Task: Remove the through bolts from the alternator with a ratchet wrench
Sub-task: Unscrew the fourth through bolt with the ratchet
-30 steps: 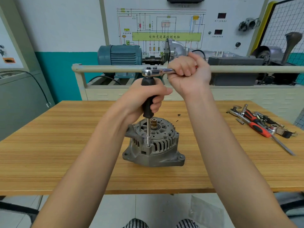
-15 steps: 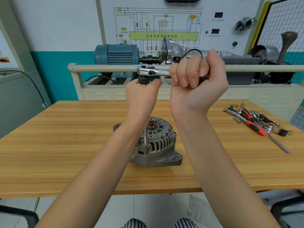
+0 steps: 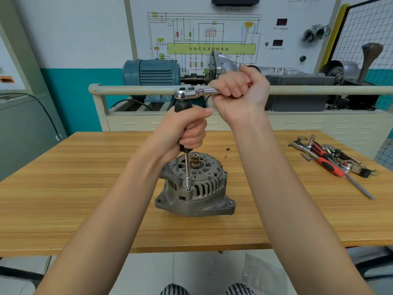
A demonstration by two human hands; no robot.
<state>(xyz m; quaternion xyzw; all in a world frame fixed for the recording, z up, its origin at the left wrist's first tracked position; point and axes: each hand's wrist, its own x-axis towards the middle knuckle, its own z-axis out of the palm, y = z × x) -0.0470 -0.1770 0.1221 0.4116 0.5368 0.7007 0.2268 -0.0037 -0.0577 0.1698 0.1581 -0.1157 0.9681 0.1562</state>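
bare table [image 3: 89, 188] left of alternator [image 3: 195, 188], loose tools [image 3: 331, 160] crowding right, rail [image 3: 136, 90] behind

The right hand [image 3: 240, 92] hides the ratchet wrench [image 3: 192, 93] handle, and the socket [image 3: 188, 184] covers the bolt head.

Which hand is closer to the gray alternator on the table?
The left hand. It grips the black driver handle just above the alternator. The right hand is higher up, holding the ratchet wrench handle.
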